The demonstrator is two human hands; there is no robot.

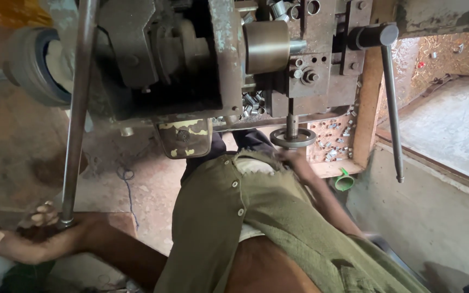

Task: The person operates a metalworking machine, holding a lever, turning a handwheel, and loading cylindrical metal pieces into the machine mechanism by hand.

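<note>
Workshop floor (pixel 17 141), brownish concrete, stained and dusty, with a thin dark wire (pixel 128 187) lying looped on it. Right side: a pale concrete ledge (pixel 451 125) with a raised rim, metal swarf scattered behind it. A heavy rusty machine (pixel 218 59) fills the top of the view; a rubber-tyred wheel (pixel 31 65) sits at its left, a polished steel cylinder (pixel 267 46) near its middle. A black-knobbed thin rod (pixel 392 103) hangs down on the machine's right. A small round handwheel (pixel 292 138) sits on a short vertical shaft under the machine.

Containers: a rust-coloured tray (pixel 362 130) below the machine's right side holds many small shiny metal sleeves (pixel 335 144), loosely scattered; more of the same pieces are piled up in the machine's middle gap (pixel 253 103). A green plastic piece (pixel 344 182) pokes out just below the tray's edge.

Hands: left hand (pixel 28 236) at lower left, fingers (pixel 44 214) curled closed round the bottom end of a long steel lever bar (pixel 77 108) that runs up past the machine's left side; the thumb points left, away from the bar. Right hand (pixel 291 157) reaches up from under an olive shirt (pixel 256 217), just below the handwheel and apparently touching it; it is blurred and mostly hidden, so I can't tell whether the fingers are open or closed, or whether they grip the wheel.
</note>
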